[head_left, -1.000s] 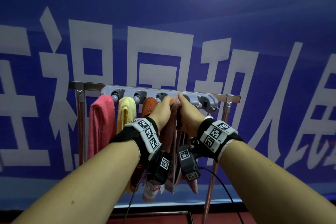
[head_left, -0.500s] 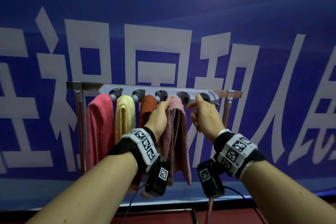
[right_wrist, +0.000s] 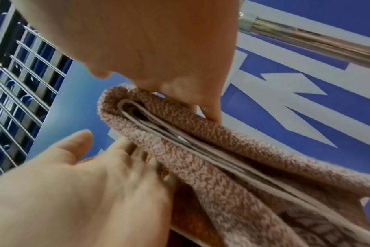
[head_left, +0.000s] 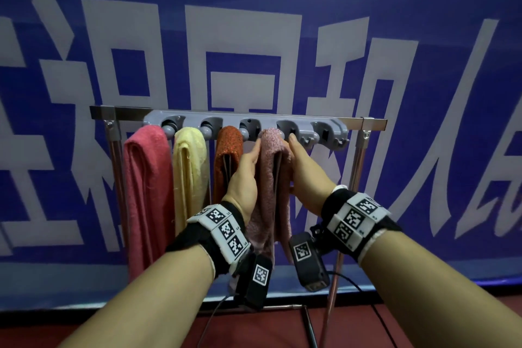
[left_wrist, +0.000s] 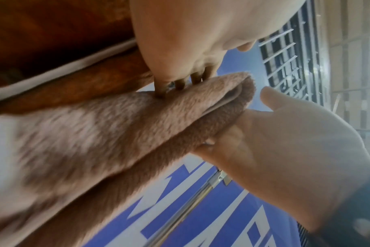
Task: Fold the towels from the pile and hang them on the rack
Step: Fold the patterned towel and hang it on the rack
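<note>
Mauve flecked towel (head_left: 272,178): folded into a narrow strip, draped over a hook of the rack, sandwiched between the two sets of fingers; stacked hems showing inside the fold in the right wrist view.
Left hand (head_left: 243,178): fingers straight and together, flat against the strip's left face; grips nothing.
Right hand (head_left: 306,175): fingers laid along the right face, thumb standing free; presses rather than clasps.
Rack (head_left: 372,123): metal bar carrying a grey hook strip (head_left: 226,121), just beyond the fingertips.
Neighbours: orange towel (head_left: 227,155) just outside the left fingers, then yellow towel (head_left: 189,167) and pink towel (head_left: 147,178) farther out; all folded and hanging.
Free hook (head_left: 306,141): just outside the right fingertips, bare.
Step in hand: probably smoothing and squaring the hung strip; the hanging itself looks done.
Next move: likely a light downward stroke with both palms to even the two halves, then letting go and turning back for another.
Needs: gentle, even pressure, since a lopsided pull could drag the strip off its hook.
Pile: out of view, remaining count unknown.
</note>
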Demonstrator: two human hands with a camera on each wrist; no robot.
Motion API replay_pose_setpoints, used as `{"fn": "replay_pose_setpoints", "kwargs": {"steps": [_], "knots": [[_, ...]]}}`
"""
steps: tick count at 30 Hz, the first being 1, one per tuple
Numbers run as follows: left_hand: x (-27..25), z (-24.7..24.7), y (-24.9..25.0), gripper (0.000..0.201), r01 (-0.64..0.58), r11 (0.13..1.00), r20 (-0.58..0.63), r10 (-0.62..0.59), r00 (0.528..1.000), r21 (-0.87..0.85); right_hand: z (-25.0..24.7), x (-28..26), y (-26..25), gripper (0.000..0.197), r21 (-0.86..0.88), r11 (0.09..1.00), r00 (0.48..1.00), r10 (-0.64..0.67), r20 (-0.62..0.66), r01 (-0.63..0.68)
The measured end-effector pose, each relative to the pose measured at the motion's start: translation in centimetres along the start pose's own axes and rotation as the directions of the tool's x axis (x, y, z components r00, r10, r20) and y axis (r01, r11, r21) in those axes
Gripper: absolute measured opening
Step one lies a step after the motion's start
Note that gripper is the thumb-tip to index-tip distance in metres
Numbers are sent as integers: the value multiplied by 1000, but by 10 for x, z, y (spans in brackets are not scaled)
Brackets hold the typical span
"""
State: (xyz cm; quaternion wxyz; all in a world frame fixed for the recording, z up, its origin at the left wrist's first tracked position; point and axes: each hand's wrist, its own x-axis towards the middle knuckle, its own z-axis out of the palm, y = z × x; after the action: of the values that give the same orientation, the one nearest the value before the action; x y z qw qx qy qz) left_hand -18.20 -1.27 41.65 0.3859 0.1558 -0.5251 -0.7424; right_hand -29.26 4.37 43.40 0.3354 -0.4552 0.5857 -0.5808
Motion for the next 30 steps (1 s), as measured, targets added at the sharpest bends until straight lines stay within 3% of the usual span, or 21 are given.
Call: {"fn": "replay_pose_setpoints", "kwargs": {"steps": [2, 5, 6, 9, 13, 17, 20, 23, 27, 30], "knots": [[-2, -10, -26, 52, 22, 999, -66, -25, 998, -33, 2, -3, 14, 72, 6, 1000, 1000, 1, 31, -2], [-10, -26, -69, 76, 94, 994, -170, -102, 980, -51, 2, -8, 41, 73, 58, 998, 999, 18, 43, -20], [-15, -31, -81, 76, 126, 991, -178, -133, 975, -48, 2, -10, 50, 72, 63, 998, 999, 25, 48, -28], [-23, -48, -118, 53, 207, 978, -265, -193, 945, 27, -2, -12, 74, 75, 85, 995, 997, 53, 48, -57], [-23, -46, -139, 46, 182, 983, -354, -182, 918, -35, -6, -12, 102, 73, 66, 988, 990, 134, 37, -136], [-20, -32, -146, 56, 176, 984, -318, -174, 932, -22, -4, -7, 130, 70, 82, 974, 977, 206, 61, -211], [-9, -27, -152, 58, 188, 982, -324, -185, 928, -23, -2, -3, 145, 72, 166, 951, 965, 251, 75, -260], [2, -32, -160, 56, 197, 979, -324, -203, 924, -53, -5, -3, 156, 62, 306, 904, 954, 276, 121, -300], [2, -37, -168, 49, 203, 978, -322, -207, 924, -47, 3, -6, 165, 69, 308, 924, 969, 185, 162, -228], [-1, -30, -162, 44, 220, 973, -325, -232, 917, -75, 15, -2, 171, 48, 331, 910, 964, 203, 171, -251]]}}
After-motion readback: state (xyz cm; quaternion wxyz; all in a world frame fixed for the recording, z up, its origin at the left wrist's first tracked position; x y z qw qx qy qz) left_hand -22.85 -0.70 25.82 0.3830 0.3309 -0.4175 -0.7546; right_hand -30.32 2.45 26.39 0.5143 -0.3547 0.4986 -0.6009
